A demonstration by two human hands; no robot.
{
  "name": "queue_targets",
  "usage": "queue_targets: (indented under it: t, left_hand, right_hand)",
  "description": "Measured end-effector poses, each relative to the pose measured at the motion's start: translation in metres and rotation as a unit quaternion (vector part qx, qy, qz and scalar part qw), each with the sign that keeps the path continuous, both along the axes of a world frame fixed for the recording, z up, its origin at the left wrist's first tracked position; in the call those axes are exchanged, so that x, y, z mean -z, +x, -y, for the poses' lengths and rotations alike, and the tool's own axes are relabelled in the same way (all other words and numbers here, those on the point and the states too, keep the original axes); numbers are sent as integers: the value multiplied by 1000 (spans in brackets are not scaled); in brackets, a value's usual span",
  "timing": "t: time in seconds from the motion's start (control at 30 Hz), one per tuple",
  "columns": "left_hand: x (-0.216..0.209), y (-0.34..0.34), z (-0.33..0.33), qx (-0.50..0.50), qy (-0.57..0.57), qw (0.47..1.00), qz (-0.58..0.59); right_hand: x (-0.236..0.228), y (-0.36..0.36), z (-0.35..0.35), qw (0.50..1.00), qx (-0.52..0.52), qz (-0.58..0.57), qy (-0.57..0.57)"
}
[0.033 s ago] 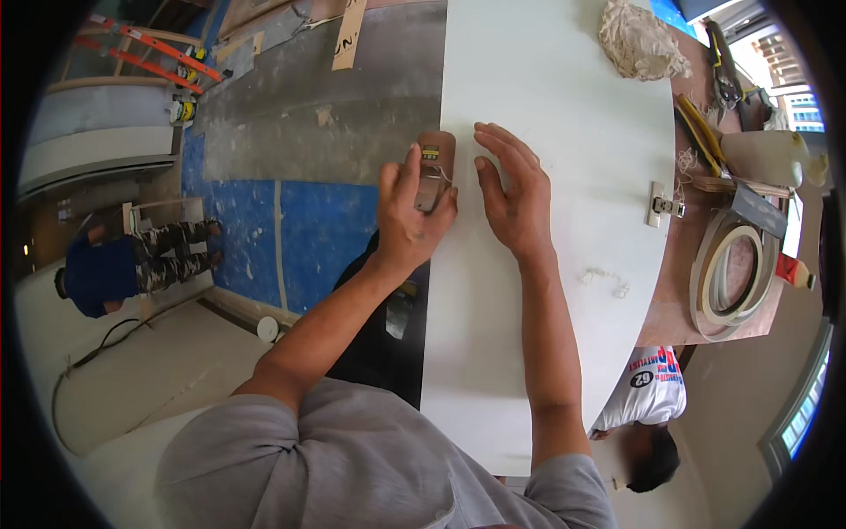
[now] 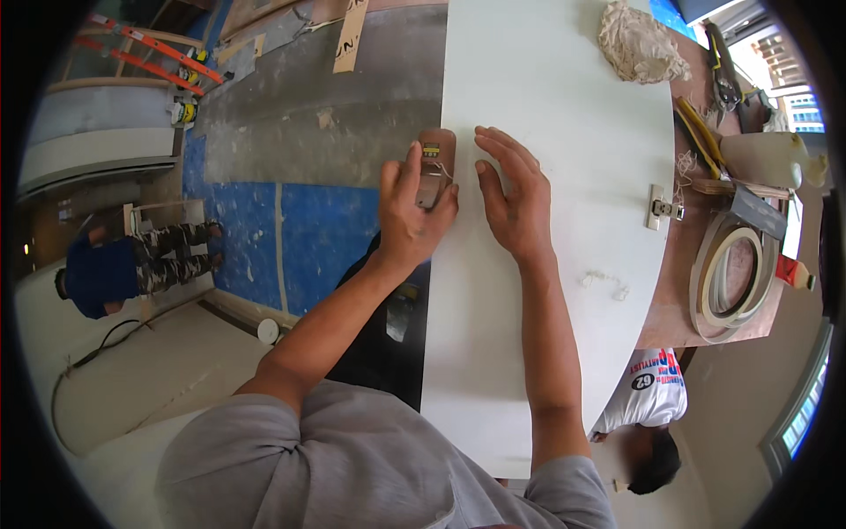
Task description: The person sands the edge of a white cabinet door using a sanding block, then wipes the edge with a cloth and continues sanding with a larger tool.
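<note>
Brown hand tool [image 2: 435,159] at twelve o'clock: our left hand [image 2: 411,215] grips it, right hand [image 2: 516,198] empty; little shifts, so work seems unchanged

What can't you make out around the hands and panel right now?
All in the head view:
- Brown tool's underside: hidden by its own top; the left hand covers part of its near end.
- Label on it: print too small to read.
- Right hand's palm: hidden by the back of the hand, so contact with the panel is unclear.
- Panel's far end: cut off by the top edge.
</note>
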State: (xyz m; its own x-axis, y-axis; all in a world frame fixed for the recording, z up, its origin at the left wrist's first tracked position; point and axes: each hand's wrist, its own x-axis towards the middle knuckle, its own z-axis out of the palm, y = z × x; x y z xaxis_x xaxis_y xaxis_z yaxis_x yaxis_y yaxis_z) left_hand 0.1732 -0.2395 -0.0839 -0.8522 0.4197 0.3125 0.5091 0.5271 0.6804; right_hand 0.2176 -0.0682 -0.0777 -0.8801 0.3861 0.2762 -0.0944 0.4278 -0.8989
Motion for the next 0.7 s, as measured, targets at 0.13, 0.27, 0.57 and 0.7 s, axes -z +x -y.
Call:
queue_targets:
  t: [0.13,0.27,0.57,0.7]
  left_hand:
    - [8,-30,-15,-6,7,999,-50]
    - [8,-47,-26,-10,28,999,-43]
    - [16,-87,-48,-29,38,995,-83]
    - [18,-108,-57,-28,59,993,-99]
  right_hand:
    - [-2,-1,0,1000,-1,7,8]
    - [-3,-1,0,1000,-1,5,11]
    - [-1,-1,1,1000,-1,-6,3]
    - [-2,-2,2,1000,0,-14,0]
